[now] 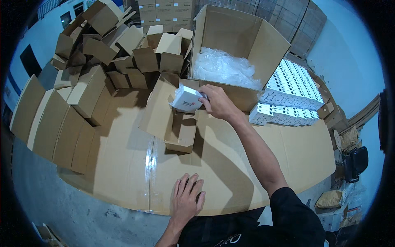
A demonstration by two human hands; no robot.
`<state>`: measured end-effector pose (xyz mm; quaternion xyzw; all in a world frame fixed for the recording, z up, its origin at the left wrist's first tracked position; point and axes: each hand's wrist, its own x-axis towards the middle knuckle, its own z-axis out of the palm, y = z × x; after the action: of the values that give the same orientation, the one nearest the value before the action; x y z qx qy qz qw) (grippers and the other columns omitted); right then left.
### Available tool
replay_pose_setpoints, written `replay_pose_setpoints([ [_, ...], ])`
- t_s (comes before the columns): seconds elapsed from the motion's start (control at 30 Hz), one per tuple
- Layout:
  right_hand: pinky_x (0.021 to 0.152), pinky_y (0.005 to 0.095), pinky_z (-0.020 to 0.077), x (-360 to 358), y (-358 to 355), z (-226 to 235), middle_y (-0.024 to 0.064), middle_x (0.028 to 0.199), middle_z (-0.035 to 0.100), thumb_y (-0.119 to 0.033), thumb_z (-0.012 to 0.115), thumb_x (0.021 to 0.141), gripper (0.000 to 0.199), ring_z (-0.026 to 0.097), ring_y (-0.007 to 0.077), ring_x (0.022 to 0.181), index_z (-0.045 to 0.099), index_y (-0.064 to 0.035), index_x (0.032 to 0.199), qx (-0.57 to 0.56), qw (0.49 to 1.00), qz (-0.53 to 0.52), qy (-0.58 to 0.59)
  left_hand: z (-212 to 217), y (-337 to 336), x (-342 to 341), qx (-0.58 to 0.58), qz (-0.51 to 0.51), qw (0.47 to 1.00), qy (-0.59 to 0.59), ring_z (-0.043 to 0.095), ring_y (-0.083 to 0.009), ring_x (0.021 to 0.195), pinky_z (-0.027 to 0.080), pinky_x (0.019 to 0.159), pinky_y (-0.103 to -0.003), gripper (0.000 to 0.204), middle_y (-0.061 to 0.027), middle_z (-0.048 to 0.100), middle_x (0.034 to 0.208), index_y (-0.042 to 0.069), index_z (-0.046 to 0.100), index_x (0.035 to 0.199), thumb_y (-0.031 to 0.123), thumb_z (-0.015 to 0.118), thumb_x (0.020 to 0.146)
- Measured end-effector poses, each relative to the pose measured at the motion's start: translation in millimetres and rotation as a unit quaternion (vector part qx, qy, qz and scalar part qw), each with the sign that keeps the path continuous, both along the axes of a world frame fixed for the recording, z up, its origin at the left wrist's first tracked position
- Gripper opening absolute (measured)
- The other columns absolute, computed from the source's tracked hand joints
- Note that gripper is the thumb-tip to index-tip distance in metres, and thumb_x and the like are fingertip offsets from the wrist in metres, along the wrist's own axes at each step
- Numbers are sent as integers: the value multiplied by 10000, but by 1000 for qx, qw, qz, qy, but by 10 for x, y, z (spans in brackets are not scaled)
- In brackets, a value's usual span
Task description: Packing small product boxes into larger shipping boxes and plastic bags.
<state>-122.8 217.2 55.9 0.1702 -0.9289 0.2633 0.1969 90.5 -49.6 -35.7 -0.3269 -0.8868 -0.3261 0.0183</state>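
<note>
My right hand (216, 101) is closed on a small white box (187, 99), which has clear plastic wrap at its left end. It holds the box just above an open cardboard carton (180, 145) standing on the table, with the carton's flaps spread out. How much lies inside that carton is partly hidden by the white box. My left hand (188, 196) rests flat on the table near its front edge, fingers stretched out and nothing in them.
A big open carton (269, 39) behind my right hand contains crumpled clear plastic (226, 68). Stacked small white boxes (292, 88) fill the right back. Empty cartons (98, 45) pile up at the far left, and closed-looking cartons (61, 123) line the table's left edge.
</note>
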Motion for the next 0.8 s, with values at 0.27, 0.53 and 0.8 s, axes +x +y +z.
replay_pose_setpoints([
  [0.27, 912, 492, 488, -13, -34, 67, 211, 1028, 635, -77, 638, 915, 213, 605, 413, 997, 631, 15, 1106, 30, 999, -29, -25, -5, 10, -10, 3, 2, 1000, 5, 450, -371, 1358, 349, 1135, -536, 428, -123, 556, 1396, 83, 645, 1259, 184, 716, 850],
  [0.53, 892, 495, 487, -35, -133, -138, 197, 1030, 587, -78, 635, 921, 203, 577, 409, 1018, 587, 1, 1102, 74, 997, -34, 8, -8, -2, -21, 7, 5, 1000, 4, 460, -366, 1347, 350, 1132, -535, 425, -122, 561, 1388, 87, 646, 1256, 181, 721, 848],
  [0.8, 866, 497, 481, -127, -190, -431, 180, 1030, 589, -53, 652, 899, 194, 573, 391, 967, 561, -26, 1068, 76, 996, -31, 38, 7, 16, -27, 13, 7, 1000, -1, 467, -372, 1338, 351, 1130, -532, 431, -129, 569, 1374, 79, 648, 1246, 160, 732, 830],
])
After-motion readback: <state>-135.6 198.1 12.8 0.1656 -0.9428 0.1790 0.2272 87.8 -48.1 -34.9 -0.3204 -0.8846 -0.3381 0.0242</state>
